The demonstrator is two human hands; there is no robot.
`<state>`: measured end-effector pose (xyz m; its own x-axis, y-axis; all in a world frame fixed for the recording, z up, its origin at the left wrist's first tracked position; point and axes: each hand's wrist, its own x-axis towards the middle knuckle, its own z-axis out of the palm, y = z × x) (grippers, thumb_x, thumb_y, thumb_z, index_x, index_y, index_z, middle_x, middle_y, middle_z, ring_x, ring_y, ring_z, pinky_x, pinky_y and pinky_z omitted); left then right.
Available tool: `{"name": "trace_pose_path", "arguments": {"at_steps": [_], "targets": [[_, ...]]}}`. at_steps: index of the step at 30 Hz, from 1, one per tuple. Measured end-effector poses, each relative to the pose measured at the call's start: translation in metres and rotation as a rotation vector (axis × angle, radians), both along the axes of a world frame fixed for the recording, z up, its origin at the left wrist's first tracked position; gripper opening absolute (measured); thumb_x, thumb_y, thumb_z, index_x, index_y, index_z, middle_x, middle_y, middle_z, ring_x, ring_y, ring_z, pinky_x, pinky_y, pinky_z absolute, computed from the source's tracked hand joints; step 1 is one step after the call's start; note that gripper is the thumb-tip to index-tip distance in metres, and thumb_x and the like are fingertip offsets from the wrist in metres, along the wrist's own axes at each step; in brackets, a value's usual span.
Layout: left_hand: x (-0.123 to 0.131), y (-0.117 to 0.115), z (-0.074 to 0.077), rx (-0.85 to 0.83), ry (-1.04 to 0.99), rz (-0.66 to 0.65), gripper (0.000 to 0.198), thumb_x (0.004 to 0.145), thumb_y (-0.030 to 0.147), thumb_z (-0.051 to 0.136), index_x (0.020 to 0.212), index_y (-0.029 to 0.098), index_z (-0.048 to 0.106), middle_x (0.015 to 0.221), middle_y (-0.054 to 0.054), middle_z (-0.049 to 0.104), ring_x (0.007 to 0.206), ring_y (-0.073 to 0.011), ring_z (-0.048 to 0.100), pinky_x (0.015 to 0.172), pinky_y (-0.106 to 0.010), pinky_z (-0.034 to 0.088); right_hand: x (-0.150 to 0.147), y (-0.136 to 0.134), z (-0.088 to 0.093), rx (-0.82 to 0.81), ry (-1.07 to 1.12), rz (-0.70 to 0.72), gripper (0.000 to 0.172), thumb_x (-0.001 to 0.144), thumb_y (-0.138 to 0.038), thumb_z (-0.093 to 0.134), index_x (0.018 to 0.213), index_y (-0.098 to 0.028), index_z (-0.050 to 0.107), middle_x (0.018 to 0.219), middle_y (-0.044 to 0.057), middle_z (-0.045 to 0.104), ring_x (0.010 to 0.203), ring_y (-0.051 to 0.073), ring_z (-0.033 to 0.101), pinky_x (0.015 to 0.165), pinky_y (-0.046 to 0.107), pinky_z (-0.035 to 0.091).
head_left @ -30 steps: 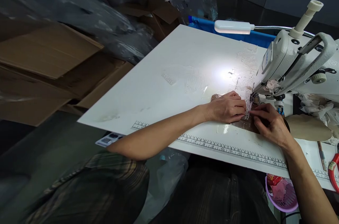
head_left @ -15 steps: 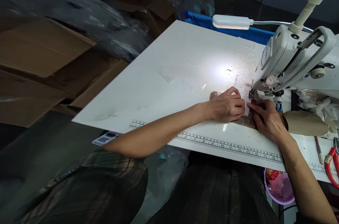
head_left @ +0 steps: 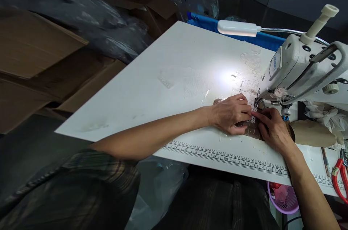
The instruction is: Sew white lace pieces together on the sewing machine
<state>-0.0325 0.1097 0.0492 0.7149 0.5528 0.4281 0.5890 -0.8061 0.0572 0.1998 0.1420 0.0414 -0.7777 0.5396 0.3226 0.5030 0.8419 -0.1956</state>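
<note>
Beside the presser foot of a white sewing machine (head_left: 295, 65) lies a piece of sheer brown fabric (head_left: 253, 132) with a strip of white lace (head_left: 251, 116) on it. My left hand (head_left: 231, 114) rests on this fabric, its fingers curled and pinching the lace edge. From the other side, my right hand (head_left: 275, 128) bears on the fabric, index finger stretched to the left fingertips and thumb bent in below. The two hands nearly meet just in front of the needle area. Part of the fabric is hidden under the left hand.
A lamp (head_left: 239, 28) lights the white table (head_left: 130, 88), which has a ruler printed along its front edge. Flat lace pieces (head_left: 251, 61) lie behind the hands. Red-handled pliers (head_left: 338, 177) are at the right, a purple basket (head_left: 289, 204) below. Cardboard boxes (head_left: 35, 45) stand left.
The view has shifted slightly, so the table and machine sit lower. My left fingers have lifted and bent more at the fabric edge; the right hand stays close by the lace.
</note>
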Motion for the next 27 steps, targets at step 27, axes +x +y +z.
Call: {"name": "trace_pose_path", "arguments": {"at_steps": [27], "targets": [[0.000,-0.004,-0.001,-0.047,0.098,0.175,0.043,0.087,0.047,0.054,0.111,0.014,0.070,0.120,-0.012,0.070,0.092,-0.0277,0.065,0.111,-0.060,0.032,-0.004,-0.004,0.001,-0.039,-0.019,-0.086,0.041,0.093,-0.023,0.042,0.126,-0.022,0.068,0.111,0.014,0.059,0.087,0.023,0.062,0.076,0.042,0.061]]}}
